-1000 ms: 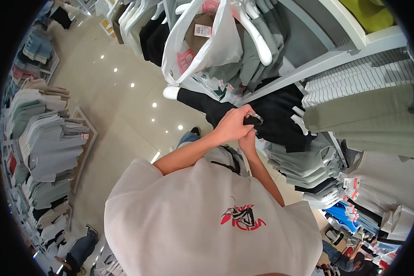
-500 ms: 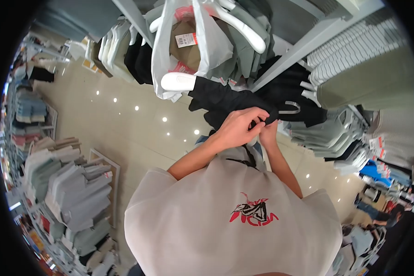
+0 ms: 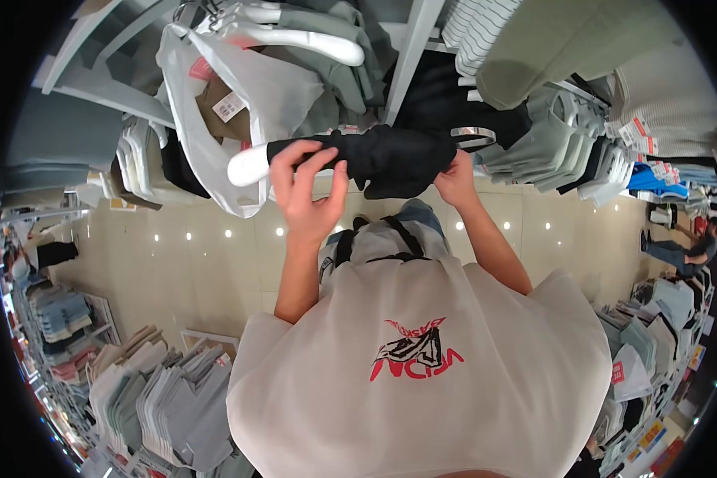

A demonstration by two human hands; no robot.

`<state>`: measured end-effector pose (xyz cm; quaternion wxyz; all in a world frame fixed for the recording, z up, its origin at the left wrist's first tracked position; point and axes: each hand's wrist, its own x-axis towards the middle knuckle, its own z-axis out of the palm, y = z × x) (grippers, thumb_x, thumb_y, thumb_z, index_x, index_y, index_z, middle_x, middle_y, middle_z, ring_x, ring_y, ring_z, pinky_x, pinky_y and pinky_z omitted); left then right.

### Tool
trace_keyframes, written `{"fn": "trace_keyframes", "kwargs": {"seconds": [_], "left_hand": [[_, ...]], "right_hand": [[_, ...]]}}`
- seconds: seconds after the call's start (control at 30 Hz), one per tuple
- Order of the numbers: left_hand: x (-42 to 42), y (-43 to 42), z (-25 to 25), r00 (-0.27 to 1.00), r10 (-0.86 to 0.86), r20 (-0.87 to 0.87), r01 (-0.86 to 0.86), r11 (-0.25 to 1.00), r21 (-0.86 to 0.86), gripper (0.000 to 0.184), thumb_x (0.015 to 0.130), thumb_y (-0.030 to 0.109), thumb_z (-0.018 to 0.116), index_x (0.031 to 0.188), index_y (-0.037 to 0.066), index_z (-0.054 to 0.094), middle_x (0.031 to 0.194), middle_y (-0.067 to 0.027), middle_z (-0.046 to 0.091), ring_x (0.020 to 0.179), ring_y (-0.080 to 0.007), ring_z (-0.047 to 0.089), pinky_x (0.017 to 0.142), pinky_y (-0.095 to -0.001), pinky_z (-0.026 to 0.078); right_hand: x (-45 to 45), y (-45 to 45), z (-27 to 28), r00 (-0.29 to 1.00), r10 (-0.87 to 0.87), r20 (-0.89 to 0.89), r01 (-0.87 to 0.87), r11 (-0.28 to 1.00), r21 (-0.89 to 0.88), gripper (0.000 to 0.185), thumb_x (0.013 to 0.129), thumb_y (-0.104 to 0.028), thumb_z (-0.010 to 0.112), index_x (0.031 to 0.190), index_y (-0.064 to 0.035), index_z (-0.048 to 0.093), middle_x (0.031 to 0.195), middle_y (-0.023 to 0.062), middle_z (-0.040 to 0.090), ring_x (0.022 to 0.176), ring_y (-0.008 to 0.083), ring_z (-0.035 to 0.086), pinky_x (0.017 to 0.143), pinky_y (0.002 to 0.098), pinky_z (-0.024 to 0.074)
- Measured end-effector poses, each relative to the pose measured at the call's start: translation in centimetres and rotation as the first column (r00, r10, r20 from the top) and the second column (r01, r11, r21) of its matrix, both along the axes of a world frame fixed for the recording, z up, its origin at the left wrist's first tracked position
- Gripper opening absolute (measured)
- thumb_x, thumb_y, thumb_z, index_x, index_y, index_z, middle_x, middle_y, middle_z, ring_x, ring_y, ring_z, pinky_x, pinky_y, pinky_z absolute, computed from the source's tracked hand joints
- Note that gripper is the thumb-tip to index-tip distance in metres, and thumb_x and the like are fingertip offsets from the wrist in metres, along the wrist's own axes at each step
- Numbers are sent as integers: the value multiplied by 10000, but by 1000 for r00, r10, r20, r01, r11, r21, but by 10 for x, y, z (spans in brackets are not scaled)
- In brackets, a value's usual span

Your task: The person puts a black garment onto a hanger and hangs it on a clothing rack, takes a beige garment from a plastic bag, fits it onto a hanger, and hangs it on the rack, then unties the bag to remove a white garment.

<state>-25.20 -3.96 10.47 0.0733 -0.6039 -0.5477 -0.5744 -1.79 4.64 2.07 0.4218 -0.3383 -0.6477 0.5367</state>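
A black garment (image 3: 398, 159) hangs on a white hanger (image 3: 249, 166), held out sideways in front of me. The hanger's rounded white end sticks out at the left, and a metal hook (image 3: 474, 134) shows at the right. My left hand (image 3: 307, 195) has its fingers curled over the cloth close to that white end, the fingers somewhat spread. Closed at the garment's right end, just below the hook, is my right hand (image 3: 456, 179); the cloth partly hides its fingertips. Behind the garment's left part hangs a white plastic bag (image 3: 283, 95) with a brown tagged item (image 3: 219, 111) inside.
Grey-green clothes on white hangers (image 3: 311, 44) hang from the rack ahead. A pale rack post (image 3: 414, 56) stands beyond the garment. More hanging clothes (image 3: 542, 143) are at the right, and a rack of grey clothes (image 3: 187, 406) stands at lower left. A person (image 3: 681, 247) is far right.
My left hand has moved left along the black garment to near the hanger's white end, away from my right hand. The garment now lies more level, and the view has turned.
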Motion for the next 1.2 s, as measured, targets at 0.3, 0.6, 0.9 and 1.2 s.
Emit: {"fn": "trace_keyframes", "kwargs": {"seconds": [0.3, 0.6, 0.9, 1.2], "left_hand": [[-14, -4, 8, 959, -155, -237, 37, 899, -437, 430, 733, 279, 788, 1051, 36, 632, 991, -105, 651, 903, -305, 600, 828, -390, 430], [0, -4, -6, 942, -301, -149, 209, 872, -443, 377, 740, 203, 767, 1047, 28, 636, 981, -118, 659, 920, -331, 604, 802, -397, 448], [3, -3, -11, 936, -324, -135, 232, 860, -455, 372, 727, 186, 768, 1041, 29, 645, 992, -119, 668, 930, -327, 615, 802, -392, 451], [7, -5, -8, 935, -306, -179, 207, 881, -425, 382, 714, 178, 776, 1042, 34, 643, 980, -108, 669, 903, -315, 619, 780, -393, 456]], "right_hand": [[11, -8, 7, 998, -24, 51, 23, 1000, 10, 265, 664, 71, 526, 881, 34, 673, 846, 94, 662, 783, 169, 608, 737, 281, 477], [9, -19, 10, 993, 85, 82, -86, 996, 14, 313, 680, 95, 509, 958, 43, 643, 910, 79, 638, 864, 146, 594, 805, 268, 482], [15, -24, 4, 992, 50, 113, -50, 999, -10, 189, 745, 75, 643, 923, 24, 684, 905, 42, 670, 835, 115, 613, 746, 273, 490], [12, -25, 9, 991, 106, 79, -108, 994, 22, 172, 772, 25, 654, 944, 27, 661, 930, 78, 647, 829, 144, 573, 759, 275, 471]]}}
